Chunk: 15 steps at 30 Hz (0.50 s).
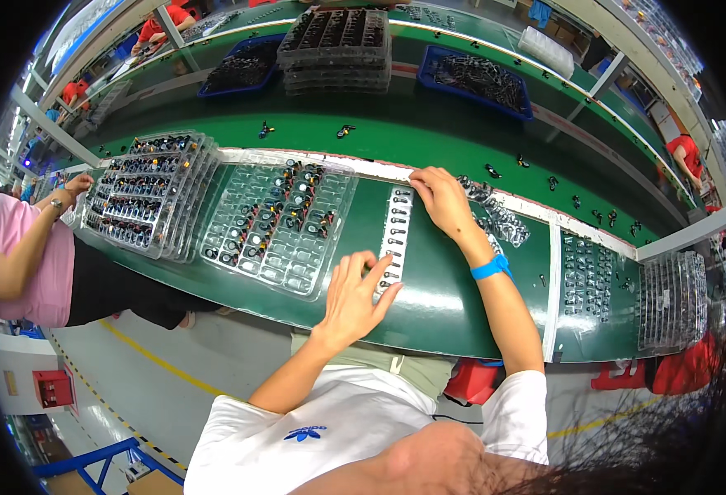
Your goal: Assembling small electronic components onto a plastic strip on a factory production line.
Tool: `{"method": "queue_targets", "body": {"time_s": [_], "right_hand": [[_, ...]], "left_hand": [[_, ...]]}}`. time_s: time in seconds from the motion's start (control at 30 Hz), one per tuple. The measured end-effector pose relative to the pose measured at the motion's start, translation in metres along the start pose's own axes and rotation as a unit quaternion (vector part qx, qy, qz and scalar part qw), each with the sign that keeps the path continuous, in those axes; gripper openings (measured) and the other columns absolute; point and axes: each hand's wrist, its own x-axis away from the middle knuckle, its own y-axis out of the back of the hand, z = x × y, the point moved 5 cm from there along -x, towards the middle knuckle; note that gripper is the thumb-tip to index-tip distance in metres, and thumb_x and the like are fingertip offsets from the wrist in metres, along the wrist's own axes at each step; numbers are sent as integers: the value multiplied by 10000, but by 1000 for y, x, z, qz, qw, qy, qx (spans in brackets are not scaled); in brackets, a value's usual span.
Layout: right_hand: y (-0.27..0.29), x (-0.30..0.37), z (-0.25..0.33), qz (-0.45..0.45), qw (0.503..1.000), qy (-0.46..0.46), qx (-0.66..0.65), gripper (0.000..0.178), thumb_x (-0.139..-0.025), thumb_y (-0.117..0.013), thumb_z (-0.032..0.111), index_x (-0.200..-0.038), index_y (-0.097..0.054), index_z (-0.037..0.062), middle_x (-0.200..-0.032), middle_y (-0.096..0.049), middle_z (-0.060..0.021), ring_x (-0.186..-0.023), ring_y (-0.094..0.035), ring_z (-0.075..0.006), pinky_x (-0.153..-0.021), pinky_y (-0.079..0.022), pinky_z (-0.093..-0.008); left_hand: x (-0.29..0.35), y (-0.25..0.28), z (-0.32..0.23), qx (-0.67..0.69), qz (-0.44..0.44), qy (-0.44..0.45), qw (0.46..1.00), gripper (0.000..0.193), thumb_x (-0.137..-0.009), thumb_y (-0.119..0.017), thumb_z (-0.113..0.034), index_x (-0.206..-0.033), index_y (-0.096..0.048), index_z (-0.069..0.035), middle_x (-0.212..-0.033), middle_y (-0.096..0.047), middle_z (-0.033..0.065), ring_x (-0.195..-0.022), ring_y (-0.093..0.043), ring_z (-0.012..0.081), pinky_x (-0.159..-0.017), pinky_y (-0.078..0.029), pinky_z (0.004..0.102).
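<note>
A narrow white strip [398, 221] lies on the green bench, running away from me, with a row of small black parts set along it. My left hand [348, 299] is at its near end, fingers apart, the fingertips at the strip's left edge and the thumb by its near end. My right hand [443, 202] reaches to the far end, its fingers bent and drawn together there; what they pinch, if anything, is hidden. Left of the strip is a clear plastic tray [297, 276], partly filled with small dark parts with coloured bits.
Stacked filled trays [144, 198] stand at the left, near a person in a pink top [25, 256]. Clear plastic packaging [503, 223] lies right of my right hand. Farther right are rows of small parts [587, 280] and upright trays [672, 301]. Beyond runs a green conveyor [429, 148].
</note>
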Motion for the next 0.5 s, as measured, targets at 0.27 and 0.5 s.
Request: {"method": "queue_targets", "body": {"time_s": [0.27, 0.5], "right_hand": [[-15, 21, 22, 66, 986, 92, 123, 190, -826, -664, 35, -1003, -729, 20, -1068, -687, -94, -1008, -658, -304, -835, -559, -406], [-6, 6, 18, 87, 982, 74, 147, 152, -818, -644, 78, -944, -724, 49, -979, -677, -102, -964, -675, -307, -798, -576, -425]], "left_hand": [[3, -35, -6, -87, 149, -141, 975, 846, -998, -563, -554, -1518, -385, 88, -1637, -299, 267, -1549, -217, 427, -1259, -168, 561], [-48, -20, -9, -59, 40, -126, 989, 709, -973, -667, -398, -1436, -477, 104, -1509, -450, 284, -1392, -439, 420, -1126, -397, 505]]}}
